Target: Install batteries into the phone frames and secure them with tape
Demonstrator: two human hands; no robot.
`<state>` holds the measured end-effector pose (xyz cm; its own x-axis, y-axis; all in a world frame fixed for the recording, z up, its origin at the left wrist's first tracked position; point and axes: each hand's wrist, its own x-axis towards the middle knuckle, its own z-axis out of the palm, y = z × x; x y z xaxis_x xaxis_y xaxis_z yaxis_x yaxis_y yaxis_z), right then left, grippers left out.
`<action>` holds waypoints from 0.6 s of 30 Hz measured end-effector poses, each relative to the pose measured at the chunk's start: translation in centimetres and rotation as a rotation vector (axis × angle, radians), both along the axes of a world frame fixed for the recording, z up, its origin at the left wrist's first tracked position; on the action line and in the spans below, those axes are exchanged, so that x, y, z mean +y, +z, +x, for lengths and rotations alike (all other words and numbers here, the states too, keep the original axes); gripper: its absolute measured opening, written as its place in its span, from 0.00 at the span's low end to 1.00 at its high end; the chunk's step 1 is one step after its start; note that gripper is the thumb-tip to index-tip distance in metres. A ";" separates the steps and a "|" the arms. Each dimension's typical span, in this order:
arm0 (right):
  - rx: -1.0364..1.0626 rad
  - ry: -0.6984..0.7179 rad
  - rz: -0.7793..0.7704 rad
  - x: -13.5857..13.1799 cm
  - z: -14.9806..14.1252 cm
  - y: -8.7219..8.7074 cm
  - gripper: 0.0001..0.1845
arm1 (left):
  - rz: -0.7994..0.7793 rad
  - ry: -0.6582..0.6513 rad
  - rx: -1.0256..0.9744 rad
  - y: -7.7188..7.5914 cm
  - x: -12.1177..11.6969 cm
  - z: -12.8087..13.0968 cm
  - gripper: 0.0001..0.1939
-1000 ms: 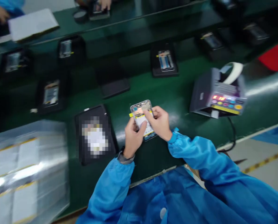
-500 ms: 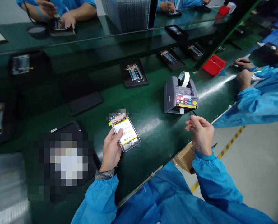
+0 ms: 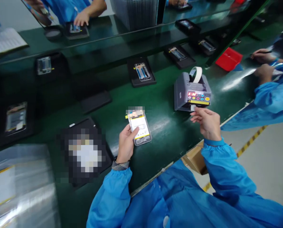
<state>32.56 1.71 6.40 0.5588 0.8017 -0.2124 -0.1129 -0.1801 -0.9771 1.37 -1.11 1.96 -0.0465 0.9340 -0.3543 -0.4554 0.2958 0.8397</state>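
My left hand (image 3: pixel 126 143) grips an opened smartphone (image 3: pixel 141 129), thumb across its white battery and fingers beneath the edge. The phone's circuit board shows at the top, with a small yellow tab at its upper left. At the front of a grey tape dispenser (image 3: pixel 192 90), the fingers of my right hand (image 3: pixel 207 123) are closed on the end of a short white tape strip (image 3: pixel 193 108). That strip sticks out of the dispenser's slot, below its coloured buttons. A roll of pale tape (image 3: pixel 198 75) stands in the top of the dispenser.
Black trays with opened phones lie around, one tray (image 3: pixel 153 81) behind my phone, another partly pixelated (image 3: pixel 91 125) at left. Clear plastic trays (image 3: pixel 37 190) fill the lower left. A red bin (image 3: pixel 229 59) stands right of the dispenser. Co-workers' hands (image 3: pixel 265 71) are at right and across the bench.
My right hand has moved up to the dispenser's slot and its fingers have reached the tape end. My left hand still holds the phone. The camera view has shifted left.
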 end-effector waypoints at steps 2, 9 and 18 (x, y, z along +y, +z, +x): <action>-0.005 -0.008 -0.020 0.1 0.1 -0.1 0.09 | 0.012 -0.009 -0.002 -0.1 0.0 0.0 0.30; -0.146 -0.028 0.023 -0.1 0.1 -0.6 0.07 | 0.039 -0.022 -0.009 -0.5 0.1 0.1 0.30; -0.067 0.427 -0.041 -5.2 -10.1 -2.2 0.10 | 0.090 0.001 0.022 -1.7 0.0 0.2 0.29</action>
